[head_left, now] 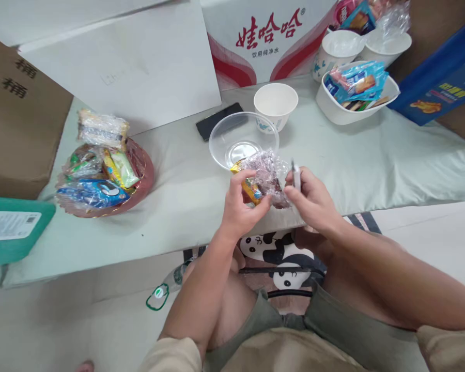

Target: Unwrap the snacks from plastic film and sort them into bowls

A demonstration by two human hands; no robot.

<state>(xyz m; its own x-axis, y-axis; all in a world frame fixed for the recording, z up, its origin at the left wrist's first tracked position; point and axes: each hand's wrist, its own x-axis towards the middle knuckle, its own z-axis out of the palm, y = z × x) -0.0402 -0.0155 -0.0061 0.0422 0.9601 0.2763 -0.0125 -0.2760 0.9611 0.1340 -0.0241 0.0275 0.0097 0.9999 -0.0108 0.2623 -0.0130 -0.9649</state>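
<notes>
My left hand [243, 201] is closed around a bundle of snack packets wrapped in clear plastic film [266, 173]; yellow and dark red packaging shows through. Close to its right side, my right hand [313, 199] grips a slim white object with a dark pointed tip [296, 176], whose exact kind I cannot make out. The tip points upward, and loose film lies near it. Just beyond the bundle sits a clear round plastic bowl [220, 147]. Behind that bowl stands a white paper cup [276, 98], with a black phone [217, 122] lying to its left.
To the left, a pink bowl [145, 181] holds several wrapped snacks. A white tub [344, 114] of blue sachets and more paper cups [335, 51] stand at back right. Cardboard boxes [240, 31] line the back. A green container [42, 227] sits at the left edge.
</notes>
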